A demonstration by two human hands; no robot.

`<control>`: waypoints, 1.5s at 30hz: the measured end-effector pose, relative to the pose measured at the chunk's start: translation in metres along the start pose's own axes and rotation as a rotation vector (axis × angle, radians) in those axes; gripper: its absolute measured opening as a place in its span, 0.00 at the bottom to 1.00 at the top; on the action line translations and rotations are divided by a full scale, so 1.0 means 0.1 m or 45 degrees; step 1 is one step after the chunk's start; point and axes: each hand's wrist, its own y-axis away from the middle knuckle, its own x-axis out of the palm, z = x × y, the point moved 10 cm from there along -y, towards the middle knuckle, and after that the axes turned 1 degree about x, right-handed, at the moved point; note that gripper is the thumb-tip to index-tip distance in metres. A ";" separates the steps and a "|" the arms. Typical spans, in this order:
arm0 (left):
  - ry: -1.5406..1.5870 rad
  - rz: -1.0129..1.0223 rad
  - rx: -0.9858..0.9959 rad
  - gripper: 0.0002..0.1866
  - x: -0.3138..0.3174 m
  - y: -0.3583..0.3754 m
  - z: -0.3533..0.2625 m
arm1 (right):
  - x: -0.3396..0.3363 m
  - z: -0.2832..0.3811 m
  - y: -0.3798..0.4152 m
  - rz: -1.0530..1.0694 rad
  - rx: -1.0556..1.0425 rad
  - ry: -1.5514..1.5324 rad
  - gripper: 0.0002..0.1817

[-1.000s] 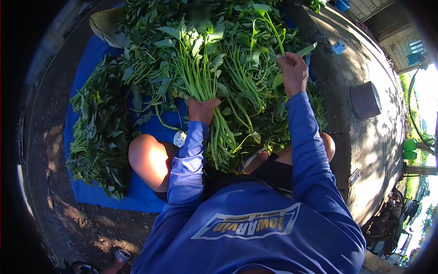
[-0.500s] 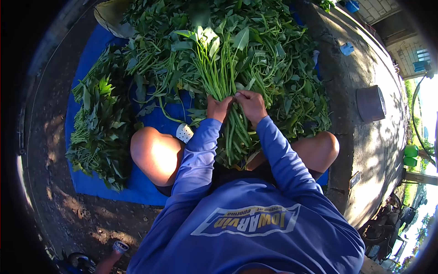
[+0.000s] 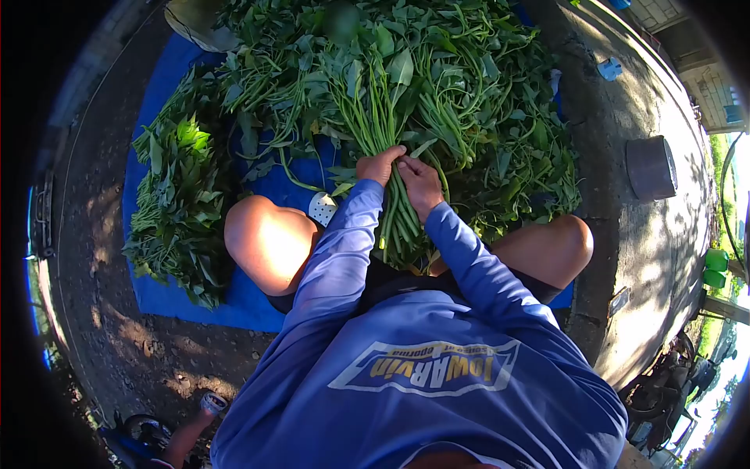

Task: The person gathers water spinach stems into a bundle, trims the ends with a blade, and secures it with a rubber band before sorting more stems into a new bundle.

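A: Containers first. What's on the ground?

B: One dark round pot [image 3: 651, 167] upside down on the concrete ledge [image 3: 625, 234] at right, base up, so contents can't be seen. Two green containers [image 3: 713, 268] at the far right edge, too small to say what's in them. The real holder is the blue tarp [image 3: 168, 293]: a big loose heap of leafy greens [image 3: 469, 86] fills its far end, and a separate pile of greens [image 3: 176, 203] runs down its left side.

A: And the bundle in hand?

B: A bunch of long green stems [image 3: 398, 215] stands up from the person's lap, between the bare knees, leaf tops fanning into the heap. Left hand [image 3: 379, 166] is clenched around the stems just under the leaves. Right hand [image 3: 419, 185] is closed on the same bunch from the other side, slightly lower, fingers curled over the stalks (the two hands touch at the thumbs, as far as I can make out).

A: Stem ends?

B: They run below both hands toward the lap; the cut ends are hidden by the blue sleeves.

A: Anything else close by?

B: A white perforated object [image 3: 321, 209] lies on the tarp just beside the left knee.
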 end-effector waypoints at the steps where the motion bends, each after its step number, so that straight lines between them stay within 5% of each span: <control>1: 0.032 -0.049 0.162 0.21 -0.03 0.06 -0.20 | -0.05 0.18 0.05 -0.027 -0.155 0.148 0.18; 3: 0.091 -0.146 0.473 0.17 -0.14 0.25 -0.56 | -0.10 0.49 0.25 -0.084 -0.444 0.445 0.18; 9: 0.251 -0.341 0.780 0.21 -0.61 0.21 -1.13 | -0.60 0.65 0.53 -0.064 -0.155 0.634 0.19; 11: 0.231 -0.328 0.789 0.20 -0.78 0.20 -1.32 | -0.84 0.76 0.50 0.034 0.123 0.941 0.23; 13: 0.248 -0.281 0.768 0.19 -0.87 0.17 -1.37 | -1.09 0.98 0.29 -0.019 0.112 1.164 0.27; 16: 0.354 -0.194 0.559 0.18 -0.81 0.18 -1.28 | -1.11 1.42 -0.20 -0.288 -0.414 1.163 0.22; 23: 0.349 -0.130 0.525 0.12 -0.51 0.35 -1.17 | -0.91 1.07 -1.33 -0.147 -0.214 1.376 0.21; 28: 0.246 -0.087 0.608 0.11 -0.49 0.32 -1.16 | -1.35 1.62 -1.37 -0.135 -0.154 0.958 0.20; 32: 0.190 0.018 0.404 0.13 -0.40 0.19 -1.06 | -1.51 2.30 -1.21 0.062 -0.097 0.571 0.20; 35: 0.149 -0.018 0.417 0.13 -0.38 0.26 -1.11 | -1.65 2.70 -1.07 -0.001 -0.093 1.489 0.18; 38: 0.223 0.031 0.526 0.12 -0.33 0.17 -1.08 | -2.00 3.25 -0.99 -0.091 -0.350 0.679 0.17; 45: 0.179 0.123 0.369 0.13 -0.28 0.35 -1.03 | -2.30 3.51 -0.74 -0.185 -0.469 1.140 0.18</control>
